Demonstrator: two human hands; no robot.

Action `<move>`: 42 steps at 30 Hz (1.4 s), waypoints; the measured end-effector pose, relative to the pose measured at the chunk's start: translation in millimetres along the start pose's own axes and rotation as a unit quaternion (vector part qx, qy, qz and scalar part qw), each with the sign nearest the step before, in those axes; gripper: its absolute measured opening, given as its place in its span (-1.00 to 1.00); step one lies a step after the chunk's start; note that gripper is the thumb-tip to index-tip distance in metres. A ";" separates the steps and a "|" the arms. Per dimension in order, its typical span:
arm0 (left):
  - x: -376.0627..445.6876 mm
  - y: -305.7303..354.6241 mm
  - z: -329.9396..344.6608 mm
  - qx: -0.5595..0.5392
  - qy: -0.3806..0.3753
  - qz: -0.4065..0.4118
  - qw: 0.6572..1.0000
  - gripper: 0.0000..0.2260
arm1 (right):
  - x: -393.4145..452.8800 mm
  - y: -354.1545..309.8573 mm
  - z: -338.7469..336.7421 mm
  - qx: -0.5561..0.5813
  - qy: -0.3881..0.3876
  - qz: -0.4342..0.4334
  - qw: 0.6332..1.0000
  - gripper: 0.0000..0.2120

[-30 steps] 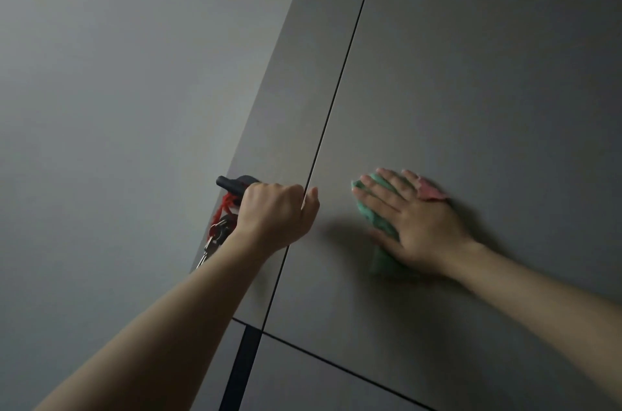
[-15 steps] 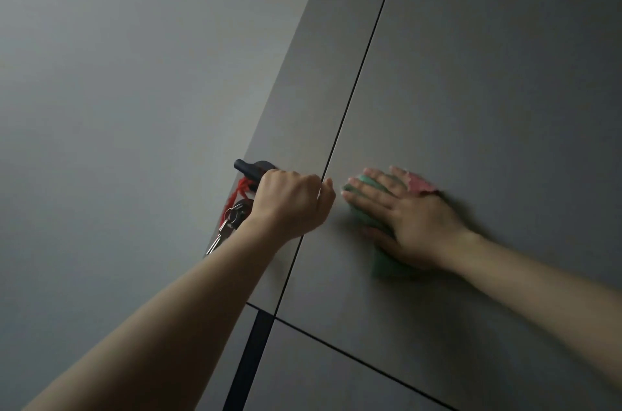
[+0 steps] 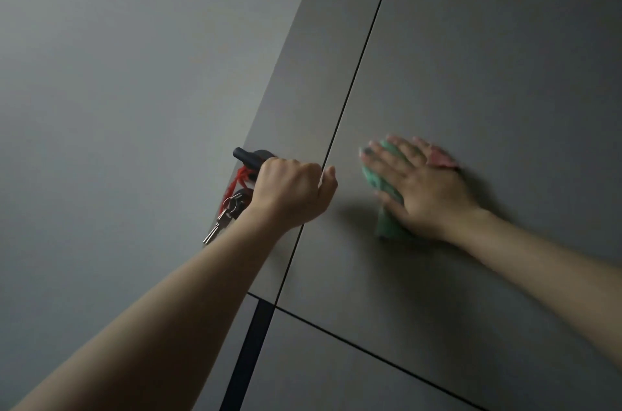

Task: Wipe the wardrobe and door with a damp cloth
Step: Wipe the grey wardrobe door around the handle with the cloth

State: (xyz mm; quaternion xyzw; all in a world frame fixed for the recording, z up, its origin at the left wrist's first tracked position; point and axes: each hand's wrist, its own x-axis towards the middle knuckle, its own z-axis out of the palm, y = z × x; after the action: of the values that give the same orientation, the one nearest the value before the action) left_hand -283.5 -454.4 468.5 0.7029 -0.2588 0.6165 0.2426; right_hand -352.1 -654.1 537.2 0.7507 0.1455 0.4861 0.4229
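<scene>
Sliding rightward across the grey panel since half a second ago, the right hand (image 3: 427,188) is now sitting well clear of the vertical seam (image 3: 353,80), where before its fingertips were almost touching it. Its fingers (image 3: 387,158) are lying straight and spread, pressing the green cloth (image 3: 387,205) flat against the door (image 3: 471,74); a pink corner of cloth is peeking out past the little finger. A flat palm probably suits this job, since it is spreading pressure over the whole rag.

Meanwhile the left hand (image 3: 292,195) is staying where it was, its fingers curled tight round the dark handle (image 3: 247,156), likely bracing the door so the wiping is not swinging it. Keys (image 3: 223,215) on a red cord (image 3: 240,180) are hanging just below that handle. Much of the panel is probably still waiting for the cloth.
</scene>
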 end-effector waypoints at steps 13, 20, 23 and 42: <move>-1.1 -1.8 5.0 -0.003 0.052 -0.004 0.999 -0.48 | -31.0 -22.7 6.5 0.029 -0.003 -0.052 0.998 -0.46; 1.9 -5.8 4.1 -0.006 0.060 -0.008 0.998 -0.55 | 7.6 -48.5 12.2 0.008 0.040 0.092 0.995 -0.44; 1.8 -4.9 7.3 -0.016 0.076 -0.003 0.997 -0.56 | -67.3 -57.1 8.4 0.053 0.002 -0.042 0.998 -0.48; -2.8 -4.2 8.3 0.005 0.054 -0.007 0.998 -0.59 | -41.7 -6.2 -0.7 0.001 0.022 0.075 0.997 -0.42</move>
State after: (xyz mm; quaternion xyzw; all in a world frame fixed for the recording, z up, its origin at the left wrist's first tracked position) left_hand -274.9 -456.5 464.6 0.6715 -0.2373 0.6531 0.2572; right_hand -371.8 -676.3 507.1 0.7490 0.0983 0.5325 0.3817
